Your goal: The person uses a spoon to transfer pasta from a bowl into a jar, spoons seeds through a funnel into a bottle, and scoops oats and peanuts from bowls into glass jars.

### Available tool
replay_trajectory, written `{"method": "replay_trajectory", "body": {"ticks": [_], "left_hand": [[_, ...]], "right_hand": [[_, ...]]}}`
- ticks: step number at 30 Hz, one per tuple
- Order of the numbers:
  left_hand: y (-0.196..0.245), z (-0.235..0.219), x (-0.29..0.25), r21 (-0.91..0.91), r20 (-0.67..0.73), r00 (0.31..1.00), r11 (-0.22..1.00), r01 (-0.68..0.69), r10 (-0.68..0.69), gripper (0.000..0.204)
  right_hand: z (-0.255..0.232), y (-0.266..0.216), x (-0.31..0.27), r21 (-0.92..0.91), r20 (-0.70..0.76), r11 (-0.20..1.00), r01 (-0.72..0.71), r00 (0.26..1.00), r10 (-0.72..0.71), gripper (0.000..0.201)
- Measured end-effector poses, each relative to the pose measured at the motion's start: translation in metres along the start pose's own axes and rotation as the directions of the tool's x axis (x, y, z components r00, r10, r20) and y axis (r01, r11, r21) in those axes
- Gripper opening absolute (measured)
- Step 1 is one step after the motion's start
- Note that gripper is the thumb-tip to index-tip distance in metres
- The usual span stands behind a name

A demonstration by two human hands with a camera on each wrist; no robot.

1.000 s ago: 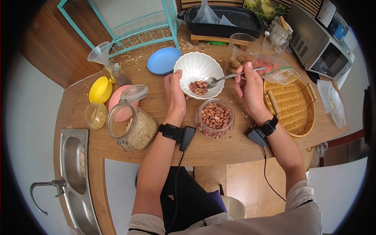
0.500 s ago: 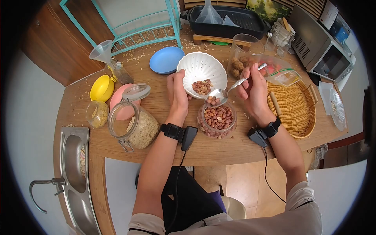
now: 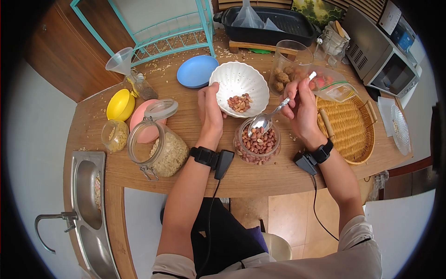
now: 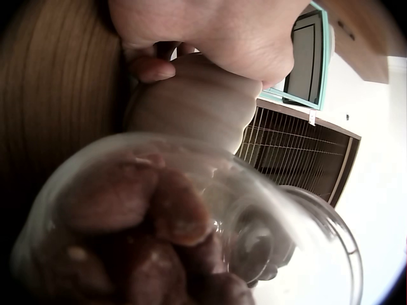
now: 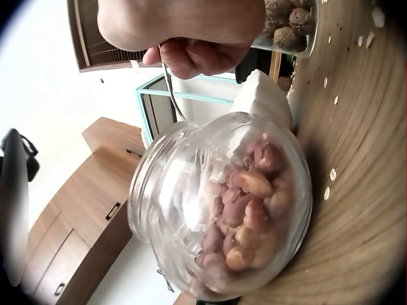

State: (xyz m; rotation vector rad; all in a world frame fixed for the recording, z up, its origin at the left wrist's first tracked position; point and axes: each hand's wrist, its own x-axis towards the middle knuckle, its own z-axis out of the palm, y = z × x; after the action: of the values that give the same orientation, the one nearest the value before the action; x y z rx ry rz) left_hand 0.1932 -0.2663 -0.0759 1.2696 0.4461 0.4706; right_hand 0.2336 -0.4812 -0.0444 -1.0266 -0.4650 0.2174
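The left hand point(image 3: 211, 111) grips the left side of a white fluted bowl point(image 3: 251, 81), thumb at its rim; the bowl is tilted and holds a small heap of peanuts point(image 3: 239, 102). In the right hand point(image 3: 304, 111), a metal spoon point(image 3: 261, 123) is pinched by its handle, its bowl dipped at the mouth of a glass jar of reddish peanuts point(image 3: 258, 145). In the right wrist view the spoon handle point(image 5: 170, 89) runs from the curled fingers down to the jar point(image 5: 222, 210). The left wrist view shows fingers point(image 4: 152, 68) against the bowl's underside point(image 4: 191, 101).
Left of the jar stand an open oat jar point(image 3: 169, 156), a pink dish point(image 3: 147, 130), a yellow bowl point(image 3: 120, 105) and a blue bowl point(image 3: 197, 72). At the right are a wicker basket point(image 3: 346, 130) and a clear container of brown balls point(image 3: 283, 76). A sink point(image 3: 88, 195) lies far left.
The spoon has moved from inside the white bowl, carrying peanuts, toward the body and over to the jar, where its tip now lies among the peanuts. The left hand still grips the bowl.
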Motion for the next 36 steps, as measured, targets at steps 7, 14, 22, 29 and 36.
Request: {"method": "replay_trajectory", "body": {"ticks": [7, 14, 22, 29, 36], "left_hand": [[0.000, -0.002, 0.001, -0.072, 0.031, 0.999, 0.997, -0.008, 0.010, 0.054], [-0.001, 0.000, 0.001, -0.028, -0.002, 1.000, 1.000, 0.009, -0.009, 0.044], [-0.004, -0.003, 0.003, -0.092, 0.043, 0.999, 0.996, -0.011, 0.015, 0.052], [-0.006, -0.002, 0.004, -0.004, 0.014, 1.000, 1.000, -0.015, 0.015, 0.045], [-0.002, -0.001, 0.002, 0.003, 0.002, 1.000, 1.000, -0.005, 0.005, 0.045]], "right_hand": [[-0.003, -0.001, 0.002, 0.026, 0.046, 0.999, 0.048, 0.998, -0.049, 0.053], [0.000, -0.004, 0.002, 0.036, -0.072, 0.999, 0.012, 0.997, -0.009, 0.051], [-0.003, 0.005, 0.004, -0.348, -0.045, 0.935, 0.063, 0.995, -0.084, 0.046], [-0.002, 0.007, 0.006, -0.494, -0.017, 0.869, 0.007, 1.000, -0.017, 0.042], [-0.004, 0.008, 0.007, -0.437, -0.075, 0.888, -0.140, 0.990, 0.119, 0.043]]}}
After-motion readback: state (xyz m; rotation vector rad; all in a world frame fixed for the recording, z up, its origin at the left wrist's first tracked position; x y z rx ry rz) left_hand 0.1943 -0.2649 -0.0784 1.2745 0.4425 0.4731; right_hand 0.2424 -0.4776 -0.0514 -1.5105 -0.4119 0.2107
